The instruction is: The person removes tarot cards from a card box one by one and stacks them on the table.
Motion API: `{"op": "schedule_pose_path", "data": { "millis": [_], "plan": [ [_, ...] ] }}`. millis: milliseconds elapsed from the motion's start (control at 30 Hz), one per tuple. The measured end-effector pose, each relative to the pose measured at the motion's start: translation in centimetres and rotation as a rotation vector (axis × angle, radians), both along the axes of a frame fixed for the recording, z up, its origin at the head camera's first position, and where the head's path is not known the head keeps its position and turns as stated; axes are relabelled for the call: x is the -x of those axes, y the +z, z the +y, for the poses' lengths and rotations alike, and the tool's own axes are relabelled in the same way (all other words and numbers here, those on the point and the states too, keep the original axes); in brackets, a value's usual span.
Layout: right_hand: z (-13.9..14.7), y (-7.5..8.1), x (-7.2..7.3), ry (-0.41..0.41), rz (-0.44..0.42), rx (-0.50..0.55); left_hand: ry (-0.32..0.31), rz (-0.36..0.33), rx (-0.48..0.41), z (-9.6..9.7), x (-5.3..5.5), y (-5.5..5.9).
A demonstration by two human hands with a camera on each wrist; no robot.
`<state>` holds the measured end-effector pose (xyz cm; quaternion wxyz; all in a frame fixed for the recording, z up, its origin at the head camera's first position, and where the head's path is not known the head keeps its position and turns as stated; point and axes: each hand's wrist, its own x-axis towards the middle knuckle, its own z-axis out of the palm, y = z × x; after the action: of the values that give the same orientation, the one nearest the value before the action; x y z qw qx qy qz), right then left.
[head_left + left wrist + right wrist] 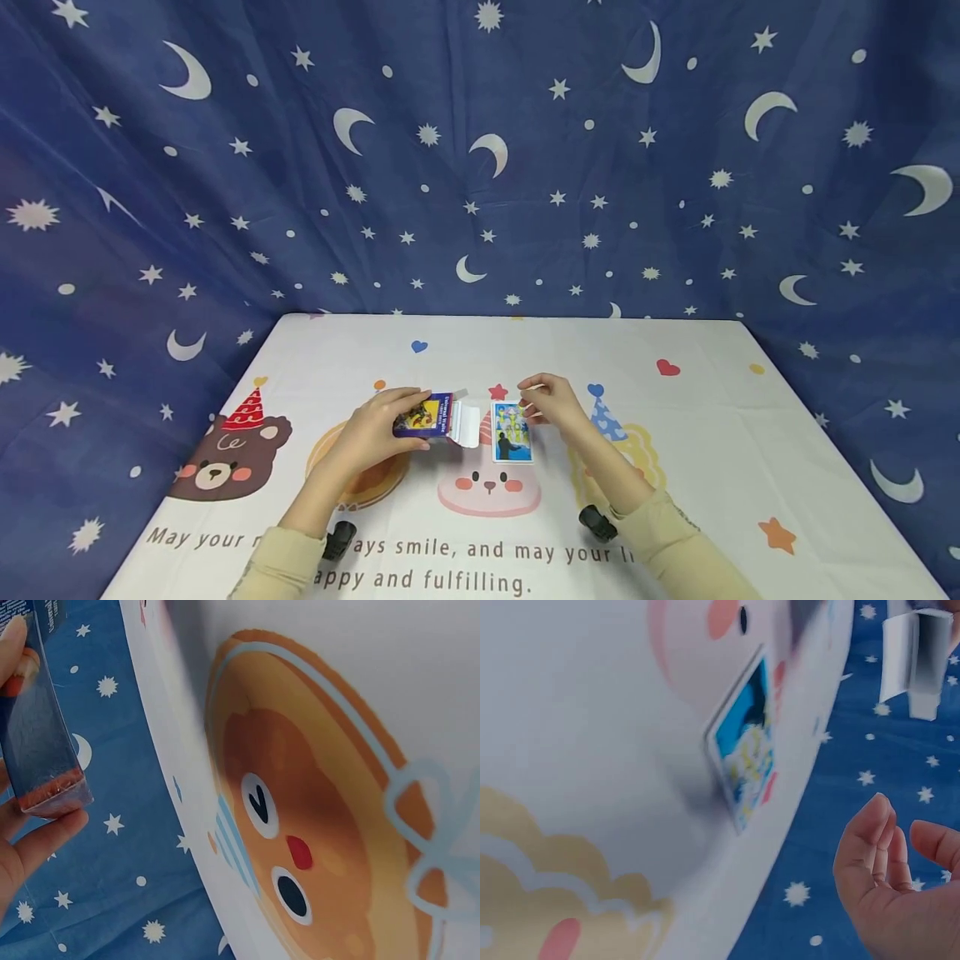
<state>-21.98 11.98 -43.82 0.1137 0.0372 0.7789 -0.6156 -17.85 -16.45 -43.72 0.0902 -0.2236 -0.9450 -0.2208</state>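
My left hand [378, 427] grips a purple-blue card box [422, 417] between thumb and fingers, above the table. The box's white end flaps [467, 425] are open and face right. In the left wrist view, fingers and thumb pinch the box [41, 742]. A small stack of picture cards [512, 433] lies on the table right of the box, the top one blue with yellow shapes. My right hand [553, 402] hovers just above the stack's upper right corner. In the right wrist view that hand [900, 885] has loosely bent fingers, thumb apart, and nothing between them.
A white tablecloth [570, 350] printed with cartoon animals and lettering covers the table. Behind it and at both sides hangs a dark blue curtain [480, 208] with moons and stars. Black wrist devices [597, 523] sit near both sleeves.
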Motion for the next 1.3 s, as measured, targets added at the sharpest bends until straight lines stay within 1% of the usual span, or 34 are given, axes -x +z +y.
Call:
{"op": "schedule_pose_path", "data": {
  "millis": [167,300,400,533,733,833,933,1100,1300],
  "plan": [
    [-0.4,0.6,-0.8,0.015,0.018,0.019,-0.025,-0.012,0.004,0.4,0.4,0.1],
    [-1.0,0.6,-1.3,0.047,0.03,0.049,-0.016,-0.016,0.011,0.7,0.7,0.2],
    [-1.5,0.3,-1.7,0.058,0.022,0.058,-0.012,-0.012,0.01,0.8,0.6,0.1],
    [-2.1,-0.1,-1.9,0.065,0.011,0.076,-0.026,-0.018,0.005,0.9,0.6,0.1],
    [-3.4,-0.5,-2.1,0.135,0.007,0.125,-0.016,-0.004,0.005,0.8,0.3,0.2],
    [-4.0,-0.6,-2.2,0.146,-0.001,0.154,-0.021,-0.001,0.0,0.8,0.1,0.1],
    [-4.4,-0.7,-2.3,0.153,-0.006,0.172,-0.022,-0.015,-0.003,1.0,0.0,-0.1],
    [-4.9,-0.8,-2.4,0.153,-0.011,0.154,-0.01,-0.042,0.0,1.4,0.1,-0.5],
    [-5.0,-1.3,-2.3,0.144,0.006,0.111,-0.011,-0.032,-0.008,2.1,0.4,-0.4]
  ]
}}
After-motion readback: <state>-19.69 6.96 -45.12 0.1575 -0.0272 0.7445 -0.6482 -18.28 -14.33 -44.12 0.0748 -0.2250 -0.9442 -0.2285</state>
